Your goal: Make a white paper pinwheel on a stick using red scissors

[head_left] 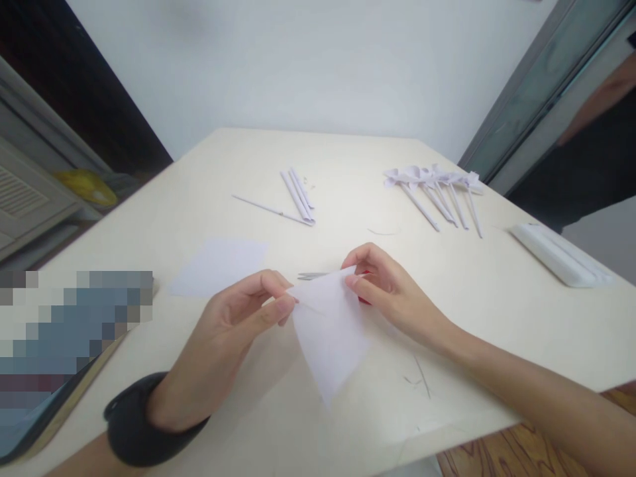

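Note:
A white sheet of paper (330,328) hangs between my two hands above the table, one corner pointing down. My left hand (248,311), with a black band at its wrist, pinches the paper's left corner between thumb and fingertips. At the upper right edge my right hand (380,281) grips the same sheet. A faint thin line runs across the paper from the left fingertips; I cannot tell whether it is a crease or a thin strip. Scissors (311,275) lie just behind the sheet, their red handles mostly covered by my right hand and the paper.
Another white sheet (221,265) lies at left. Rolled paper tubes (298,195) and a thin stick (271,211) are farther back. Several paper pinwheel-like pieces on sticks (432,192) lie at back right, near a white packet (559,255). Thin scraps (421,374) lie in front.

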`<move>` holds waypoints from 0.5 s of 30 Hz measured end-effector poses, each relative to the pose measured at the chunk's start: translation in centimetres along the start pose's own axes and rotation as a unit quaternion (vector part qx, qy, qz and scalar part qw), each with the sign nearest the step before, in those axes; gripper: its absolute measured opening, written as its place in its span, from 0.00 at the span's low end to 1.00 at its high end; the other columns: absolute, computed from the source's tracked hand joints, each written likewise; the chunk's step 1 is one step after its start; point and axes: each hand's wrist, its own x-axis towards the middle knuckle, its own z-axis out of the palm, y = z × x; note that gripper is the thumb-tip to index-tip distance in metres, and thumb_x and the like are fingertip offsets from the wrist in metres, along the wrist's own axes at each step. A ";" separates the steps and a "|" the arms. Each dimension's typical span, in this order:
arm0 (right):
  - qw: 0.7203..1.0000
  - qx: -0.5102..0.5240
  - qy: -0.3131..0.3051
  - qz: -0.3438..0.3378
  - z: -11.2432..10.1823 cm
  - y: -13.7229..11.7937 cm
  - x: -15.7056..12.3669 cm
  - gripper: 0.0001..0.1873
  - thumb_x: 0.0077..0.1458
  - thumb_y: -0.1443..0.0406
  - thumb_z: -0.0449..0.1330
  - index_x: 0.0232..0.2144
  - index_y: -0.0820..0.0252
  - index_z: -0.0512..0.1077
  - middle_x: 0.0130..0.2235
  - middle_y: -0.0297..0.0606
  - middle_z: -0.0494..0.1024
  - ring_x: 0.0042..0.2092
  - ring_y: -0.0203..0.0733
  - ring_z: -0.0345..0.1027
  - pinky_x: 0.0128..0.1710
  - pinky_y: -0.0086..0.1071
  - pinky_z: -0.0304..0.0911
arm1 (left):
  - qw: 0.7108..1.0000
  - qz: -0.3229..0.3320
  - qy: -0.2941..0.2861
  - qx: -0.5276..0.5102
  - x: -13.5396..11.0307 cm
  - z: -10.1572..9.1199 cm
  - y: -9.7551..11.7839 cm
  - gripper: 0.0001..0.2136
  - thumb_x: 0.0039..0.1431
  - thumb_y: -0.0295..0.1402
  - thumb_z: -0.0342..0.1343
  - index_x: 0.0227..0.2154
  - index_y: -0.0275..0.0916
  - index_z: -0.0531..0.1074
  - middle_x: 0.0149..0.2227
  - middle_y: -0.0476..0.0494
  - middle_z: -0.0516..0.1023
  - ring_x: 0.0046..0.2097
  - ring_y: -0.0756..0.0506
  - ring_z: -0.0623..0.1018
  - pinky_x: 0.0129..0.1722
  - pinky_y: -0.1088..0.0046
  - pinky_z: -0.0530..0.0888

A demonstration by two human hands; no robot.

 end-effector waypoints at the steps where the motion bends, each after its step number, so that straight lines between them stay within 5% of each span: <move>1: 1.000 0.016 -0.008 0.004 -0.1 0.1 0.1 0.03 0.57 0.65 0.52 0.35 0.58 0.64 0.33 0.33 0.67 0.35 0.34 0.62 0.33 0.29 0.58 | 1.000 -0.011 -0.011 -0.005 0.0 0.1 0.0 0.06 0.58 0.31 0.52 0.26 0.40 0.65 0.32 0.50 0.66 0.35 0.49 0.67 0.33 0.76 0.65; 7: 0.997 0.048 -0.057 -0.001 -0.3 0.1 0.6 0.02 0.54 0.69 0.54 0.29 0.61 0.65 0.29 0.31 0.67 0.31 0.32 0.63 0.32 0.28 0.57 | 0.998 0.036 -0.050 0.013 0.3 0.5 -0.1 0.14 0.62 0.35 0.43 0.22 0.39 0.66 0.31 0.46 0.70 0.40 0.45 0.70 0.44 0.70 0.64; 12: 0.994 -0.019 -0.106 0.006 0.2 0.3 0.3 0.03 0.53 0.71 0.53 0.30 0.61 0.66 0.32 0.34 0.71 0.34 0.35 0.66 0.35 0.30 0.61 | 0.983 -0.024 -0.083 0.162 -0.2 1.0 0.3 0.06 0.59 0.36 0.48 0.32 0.41 0.67 0.34 0.47 0.71 0.37 0.46 0.70 0.37 0.72 0.67; 15: 0.993 -0.029 -0.113 0.011 0.5 0.6 0.2 0.04 0.52 0.72 0.52 0.30 0.61 0.66 0.31 0.33 0.71 0.33 0.34 0.66 0.33 0.30 0.61 | 0.943 0.082 -0.179 0.268 -1.1 2.0 0.5 0.07 0.55 0.33 0.54 0.38 0.42 0.68 0.44 0.43 0.71 0.46 0.43 0.68 0.47 0.67 0.65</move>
